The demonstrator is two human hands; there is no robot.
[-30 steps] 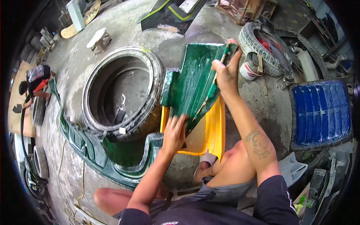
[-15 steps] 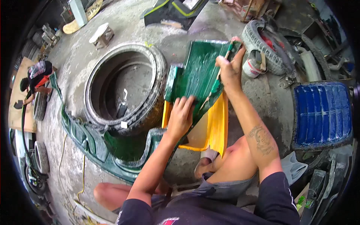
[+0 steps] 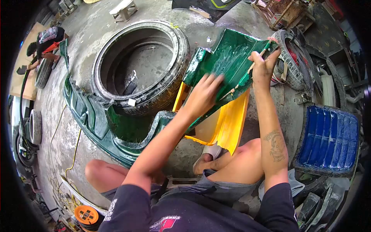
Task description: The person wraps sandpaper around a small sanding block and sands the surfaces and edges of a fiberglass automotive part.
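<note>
Over concrete [image 3: 154, 11], glossy curved panel [image 3: 230, 62], right hand [image 3: 262, 69] gripping edge [image 3: 244, 79], left hand [image 3: 201, 96] unclenched atop

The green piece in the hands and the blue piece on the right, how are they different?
The right hand grips the green piece, while no hand touches the blue piece. The blue piece is roughly rectangular, but the green piece has a notch in its far edge. Both look shiny.
</note>
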